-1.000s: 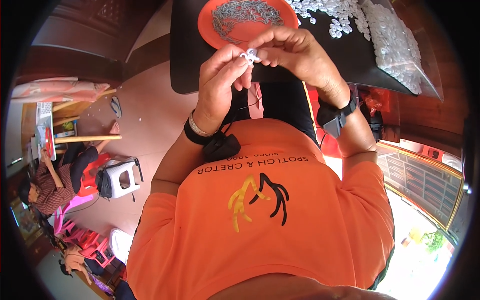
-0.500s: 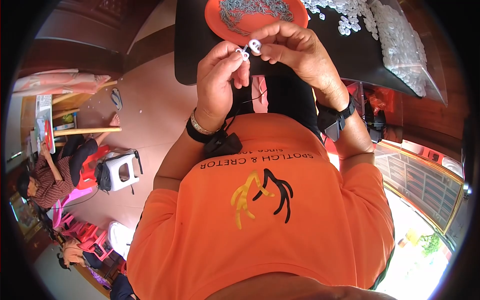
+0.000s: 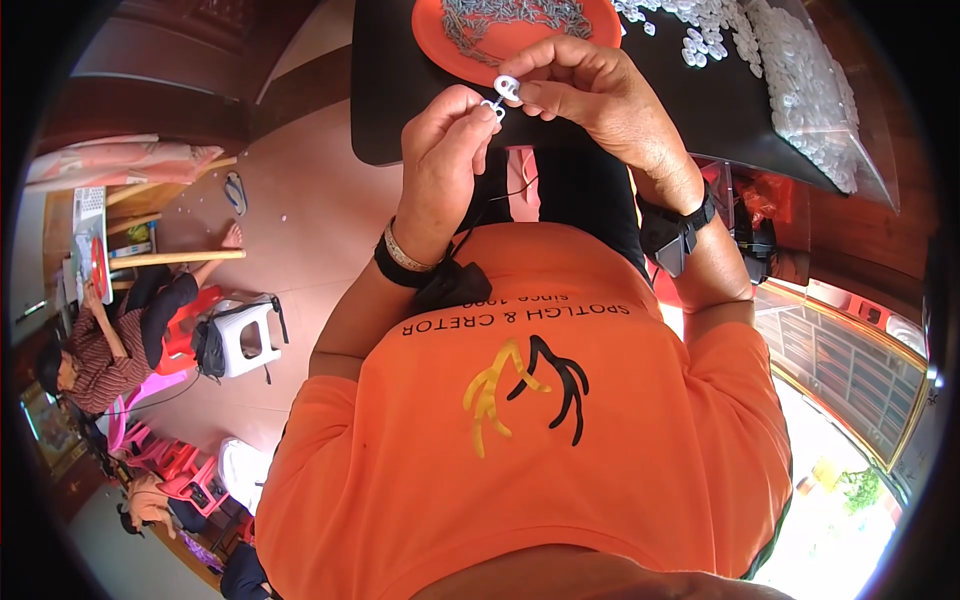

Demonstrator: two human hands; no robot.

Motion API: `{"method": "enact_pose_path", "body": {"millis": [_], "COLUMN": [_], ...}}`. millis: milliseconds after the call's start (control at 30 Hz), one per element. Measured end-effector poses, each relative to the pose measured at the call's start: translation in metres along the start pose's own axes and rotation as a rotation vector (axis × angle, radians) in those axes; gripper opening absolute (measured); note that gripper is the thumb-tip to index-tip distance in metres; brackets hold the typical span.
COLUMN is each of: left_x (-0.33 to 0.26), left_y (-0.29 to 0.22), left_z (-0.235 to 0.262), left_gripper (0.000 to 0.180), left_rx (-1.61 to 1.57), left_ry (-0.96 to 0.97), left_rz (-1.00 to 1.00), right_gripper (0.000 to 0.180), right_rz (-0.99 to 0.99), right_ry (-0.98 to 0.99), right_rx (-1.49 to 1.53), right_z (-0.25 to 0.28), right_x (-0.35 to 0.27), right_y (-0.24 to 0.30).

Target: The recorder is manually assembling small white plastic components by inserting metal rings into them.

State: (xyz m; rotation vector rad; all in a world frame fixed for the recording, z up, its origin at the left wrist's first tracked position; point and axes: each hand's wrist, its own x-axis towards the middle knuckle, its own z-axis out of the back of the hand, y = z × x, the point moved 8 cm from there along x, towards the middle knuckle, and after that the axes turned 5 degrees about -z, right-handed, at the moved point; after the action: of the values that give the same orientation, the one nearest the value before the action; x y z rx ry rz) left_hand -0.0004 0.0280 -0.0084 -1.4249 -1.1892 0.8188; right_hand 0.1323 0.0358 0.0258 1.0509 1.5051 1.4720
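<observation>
Pinching a white ring (image 3: pixel 507 87), left hand (image 3: pixel 447 150) meets right hand (image 3: pixel 590 95).

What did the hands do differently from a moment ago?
Hardly anything. The left hand and the right hand are still pinched together on the small white ring, holding it over the near edge of the black table. Across the pictures they sit slightly higher in view. The orange plate and the bag of white pieces stayed put.
</observation>
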Motion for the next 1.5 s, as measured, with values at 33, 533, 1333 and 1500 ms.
{"method": "enact_pose_path", "body": {"millis": [33, 533, 1333, 1500], "left_x": [0.000, -0.001, -0.002, -0.001], "left_y": [0.001, -0.001, -0.004, 0.001], "left_z": [0.000, -0.003, -0.004, 0.001], "left_gripper": [0.019, 0.018, 0.023, 0.026], "left_rx": [0.004, 0.028, 0.031, -0.014], "left_ry": [0.002, -0.012, -0.134, -0.144], "left_rz": [-0.002, -0.083, -0.022, -0.005], "right_gripper": [0.020, 0.019, 0.027, 0.019], "right_rz": [-0.004, 0.130, 0.403, 0.419], "right_ry": [-0.007, -0.154, -0.317, -0.323], "right_rx": [-0.014, -0.298, -0.831, -0.813], "right_z": [0.001, -0.010, -0.036, -0.038], "right_x": [0.000, -0.008, -0.018, -0.018], "right_y": [-0.001, 0.003, 0.023, 0.021]}}
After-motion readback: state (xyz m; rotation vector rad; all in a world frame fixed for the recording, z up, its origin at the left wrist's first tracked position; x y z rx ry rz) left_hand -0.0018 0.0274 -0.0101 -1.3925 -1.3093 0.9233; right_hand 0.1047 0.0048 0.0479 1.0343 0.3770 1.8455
